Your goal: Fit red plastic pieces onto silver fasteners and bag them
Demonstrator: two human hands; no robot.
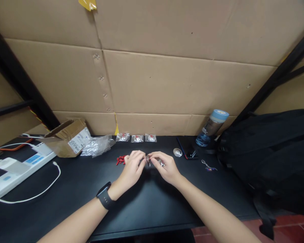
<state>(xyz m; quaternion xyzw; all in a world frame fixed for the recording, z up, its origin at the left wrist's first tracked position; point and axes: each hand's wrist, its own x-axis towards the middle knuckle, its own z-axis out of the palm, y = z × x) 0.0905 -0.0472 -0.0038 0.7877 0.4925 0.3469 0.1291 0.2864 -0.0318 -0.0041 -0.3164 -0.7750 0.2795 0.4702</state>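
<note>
My left hand (133, 166) and my right hand (166, 166) meet over the middle of the black table, fingers pinched together. Between their fingertips is a small shiny disc (147, 160), seen nearly edge-on and partly covered by the fingers. A silvery bit (162, 163) shows at my right hand's fingers; I cannot tell whether it is a ring or a separate piece. Small red pieces (120, 160) lie in a pile just left of my left hand. To the right of my right hand rests a round silver disc (177, 152).
Three clear-bagged silver discs, one of them a packet (137, 138), line the back. Left are plastic bags (97, 145), an opened cardboard box (71, 138) and a power strip (38, 160) with cables. Right are a phone (191, 151), keychain (209, 166), bottle (212, 128) and black backpack (273, 158).
</note>
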